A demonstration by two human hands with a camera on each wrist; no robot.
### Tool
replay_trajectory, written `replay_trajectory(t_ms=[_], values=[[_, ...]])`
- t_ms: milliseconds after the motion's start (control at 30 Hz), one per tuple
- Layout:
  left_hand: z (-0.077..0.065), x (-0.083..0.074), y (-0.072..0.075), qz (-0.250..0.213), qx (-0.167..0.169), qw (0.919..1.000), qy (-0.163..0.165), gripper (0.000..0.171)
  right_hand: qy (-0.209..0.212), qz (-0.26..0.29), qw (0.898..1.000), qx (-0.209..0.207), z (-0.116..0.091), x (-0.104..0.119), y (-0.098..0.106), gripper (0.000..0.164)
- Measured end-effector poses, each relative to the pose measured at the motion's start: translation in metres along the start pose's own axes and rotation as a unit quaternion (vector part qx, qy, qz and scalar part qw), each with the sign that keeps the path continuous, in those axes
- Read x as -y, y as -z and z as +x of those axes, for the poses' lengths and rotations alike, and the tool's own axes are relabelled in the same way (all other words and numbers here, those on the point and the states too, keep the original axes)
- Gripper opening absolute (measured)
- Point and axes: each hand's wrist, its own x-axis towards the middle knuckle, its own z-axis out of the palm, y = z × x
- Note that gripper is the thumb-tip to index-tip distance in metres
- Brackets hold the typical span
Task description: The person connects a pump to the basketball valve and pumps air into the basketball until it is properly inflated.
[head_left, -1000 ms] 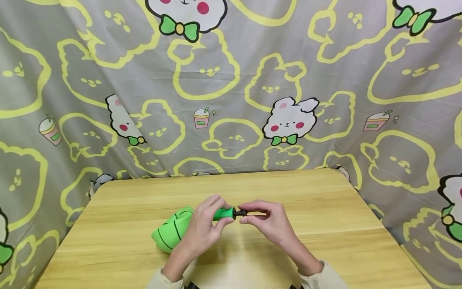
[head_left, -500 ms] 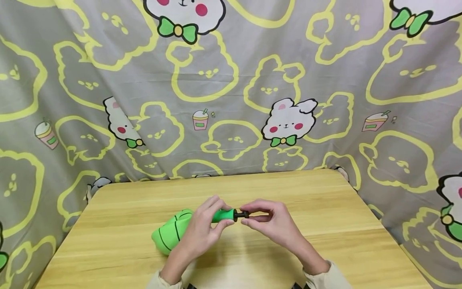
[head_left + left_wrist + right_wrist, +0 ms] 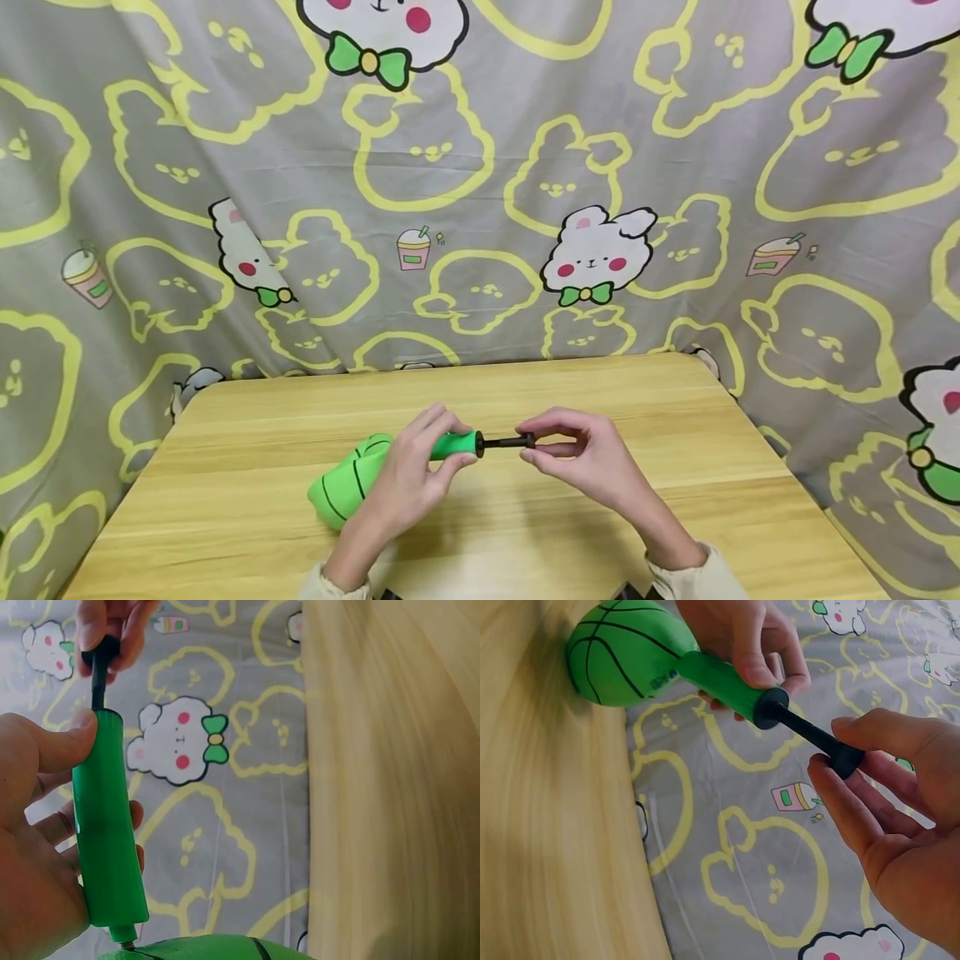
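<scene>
A small green hand pump (image 3: 109, 825) with a black plunger (image 3: 810, 731) lies level above the table. My left hand (image 3: 415, 467) grips its green barrel, thumb near the black collar. With thumb and fingers, my right hand (image 3: 585, 450) pinches the black knob at the plunger's end, and a length of rod shows between knob and collar. At the pump's other end, a thin nozzle meets a green ball (image 3: 622, 652) with black lines. The ball looks dented and partly deflated in the head view, resting on the table, partly hidden behind my left hand.
The wooden table (image 3: 570, 533) spreads under both hands. A grey curtain (image 3: 480, 192) with yellow outlines and white cartoon heads hangs behind it and along both sides. Light sleeves (image 3: 693, 575) cover the forearms.
My right hand has moved to the right, drawing the plunger farther out of the barrel. My left hand and the ball have shifted slightly left in view, with the grip unchanged.
</scene>
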Motion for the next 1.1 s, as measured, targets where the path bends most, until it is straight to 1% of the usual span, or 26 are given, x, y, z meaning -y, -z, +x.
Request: replay_trajectory(t_ms=[100,233,333,500,600,733,867,1100], values=[[-0.001,0.003,0.005,0.005,-0.006,1.0000,0.002,0.021,0.006,0.001,1.000,0.000,0.001,0.001,0.004,0.025],[0.001,0.005,0.008,0.010,-0.015,0.9998,-0.003,0.022,0.005,-0.006,1.000,0.001,0.000,0.006,0.017,0.025],[0.001,0.007,0.010,0.012,-0.020,0.9997,0.000,0.022,0.005,-0.009,1.000,0.001,-0.001,0.009,0.027,0.025],[0.001,0.008,0.010,0.013,-0.018,0.9997,0.007,0.021,0.017,-0.011,1.000,0.013,-0.004,0.012,0.037,0.026],[0.000,0.007,0.007,0.017,-0.027,0.9995,0.003,0.021,0.020,-0.015,0.999,0.025,-0.004,0.013,0.040,0.026],[0.000,0.005,0.003,0.024,-0.039,0.9989,0.000,0.021,0.021,-0.027,0.999,0.017,-0.004,0.013,0.042,0.028],[0.001,0.004,-0.002,0.029,-0.037,0.9989,-0.007,0.020,0.027,-0.031,0.999,-0.002,-0.004,0.011,0.040,0.029],[0.000,0.003,-0.003,0.038,-0.040,0.9984,-0.010,0.020,0.023,-0.015,1.000,-0.010,0.000,0.001,0.023,0.029]])
